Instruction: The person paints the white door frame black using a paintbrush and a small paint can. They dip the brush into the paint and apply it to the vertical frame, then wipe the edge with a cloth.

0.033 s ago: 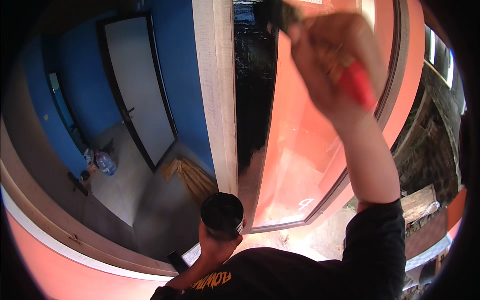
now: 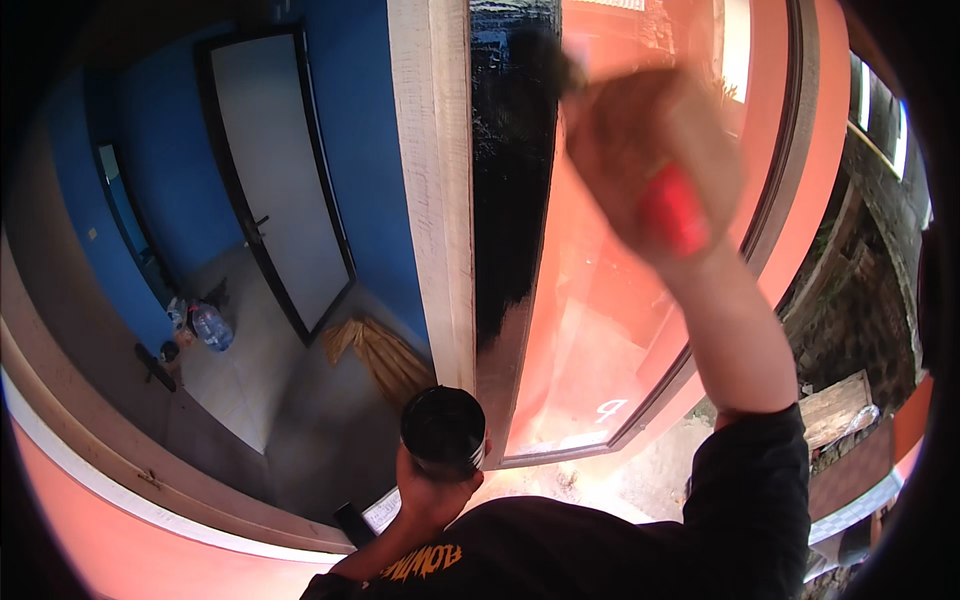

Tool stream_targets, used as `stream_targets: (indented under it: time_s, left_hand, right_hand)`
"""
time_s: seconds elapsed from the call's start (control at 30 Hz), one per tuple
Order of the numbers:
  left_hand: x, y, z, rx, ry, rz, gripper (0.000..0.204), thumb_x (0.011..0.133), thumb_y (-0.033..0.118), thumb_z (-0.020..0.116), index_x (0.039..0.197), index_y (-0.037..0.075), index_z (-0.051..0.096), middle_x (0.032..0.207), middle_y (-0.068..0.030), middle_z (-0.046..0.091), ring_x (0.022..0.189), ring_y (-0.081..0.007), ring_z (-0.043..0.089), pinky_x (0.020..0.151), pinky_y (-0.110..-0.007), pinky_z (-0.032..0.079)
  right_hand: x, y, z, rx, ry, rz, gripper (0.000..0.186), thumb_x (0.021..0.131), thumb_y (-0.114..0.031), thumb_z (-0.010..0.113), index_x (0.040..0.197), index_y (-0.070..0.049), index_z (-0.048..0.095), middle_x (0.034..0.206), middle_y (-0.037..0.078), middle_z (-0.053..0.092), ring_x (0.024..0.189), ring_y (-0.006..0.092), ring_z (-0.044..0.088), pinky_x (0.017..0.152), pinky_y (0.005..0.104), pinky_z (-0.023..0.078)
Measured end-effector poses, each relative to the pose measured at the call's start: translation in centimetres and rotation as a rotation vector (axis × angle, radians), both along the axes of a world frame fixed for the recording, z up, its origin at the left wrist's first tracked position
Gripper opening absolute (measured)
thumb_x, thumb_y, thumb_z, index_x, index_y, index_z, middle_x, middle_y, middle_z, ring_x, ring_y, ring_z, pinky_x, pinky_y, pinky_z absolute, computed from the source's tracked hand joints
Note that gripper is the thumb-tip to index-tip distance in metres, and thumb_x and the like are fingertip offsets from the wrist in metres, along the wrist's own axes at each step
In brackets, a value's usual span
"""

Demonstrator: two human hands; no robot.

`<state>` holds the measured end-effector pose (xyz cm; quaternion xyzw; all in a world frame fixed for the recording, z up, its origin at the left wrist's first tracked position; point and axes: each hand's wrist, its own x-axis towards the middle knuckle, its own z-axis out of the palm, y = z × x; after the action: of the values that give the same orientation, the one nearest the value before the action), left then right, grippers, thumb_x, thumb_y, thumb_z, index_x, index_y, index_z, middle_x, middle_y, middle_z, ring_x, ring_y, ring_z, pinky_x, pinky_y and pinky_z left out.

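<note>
My right hand (image 2: 640, 140), blurred by motion, is closed round a paintbrush with a red handle (image 2: 676, 208). Its dark bristles lie against or just in front of a wooden frame board coated in wet, glossy black paint (image 2: 512, 220); whether they touch is blurred. The black coat ends raggedly lower down, where brown wood shows. Down low, my left hand (image 2: 432, 496) grips a black-rimmed paint can (image 2: 445, 432) from beneath and the side. Its inside looks dark. Pale bare wood (image 2: 436, 200) runs along the board's left edge.
Right of the board is a glass pane (image 2: 600, 310) reflecting salmon pink. Through the opening on the left are blue walls, a grey door (image 2: 280, 170), a brown cloth (image 2: 375, 355) and a clear plastic bottle (image 2: 212, 328) on the floor. Wooden planks (image 2: 838, 408) lie outside, right.
My right hand and the paintbrush have moved slightly down and to the left along the black board. My left hand and the paint can have barely shifted.
</note>
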<state>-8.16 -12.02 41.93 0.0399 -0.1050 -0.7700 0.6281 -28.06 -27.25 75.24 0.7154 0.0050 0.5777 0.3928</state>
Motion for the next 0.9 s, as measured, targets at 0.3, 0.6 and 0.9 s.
stream_targets:
  time_s: [0.3,0.6,0.9]
  left_hand:
    - [1.3,-1.2,-0.2,-0.03,0.145,-0.091,0.084,0.091,0.071,0.05,0.149,0.011,0.044,0.141,-0.0189,0.055,0.127,-0.036,0.057,0.082,-0.048,0.062]
    - [0.3,-2.4,0.8,0.079,0.039,-0.112,0.075,0.091,0.065,0.047,0.14,0.009,0.054,0.133,-0.0189,0.058,0.123,-0.0353,0.058,0.076,-0.043,0.057]
    - [1.2,-3.2,-0.5,0.046,0.103,-0.161,0.078,0.094,0.07,0.047,0.148,0.014,0.047,0.14,-0.0152,0.057,0.126,-0.0368,0.057,0.077,-0.049,0.061]
  right_hand:
    - [0.2,3.5,-7.2,0.641,0.158,0.173,0.02,0.075,-0.007,0.079,0.079,-0.008,0.059,0.08,0.008,0.062,0.066,0.0249,0.062,0.061,0.0356,0.049]
    - [0.3,0.3,11.3,0.115,-0.067,0.168,0.015,0.09,0.0,0.069,0.083,-0.002,0.056,0.07,0.006,0.062,0.063,0.014,0.062,0.058,0.0276,0.048]
    - [-0.7,4.0,-2.5,0.374,0.24,-0.043,0.027,0.077,0.004,0.076,0.076,-0.006,0.051,0.074,0.009,0.058,0.063,0.0245,0.058,0.057,0.0349,0.046]
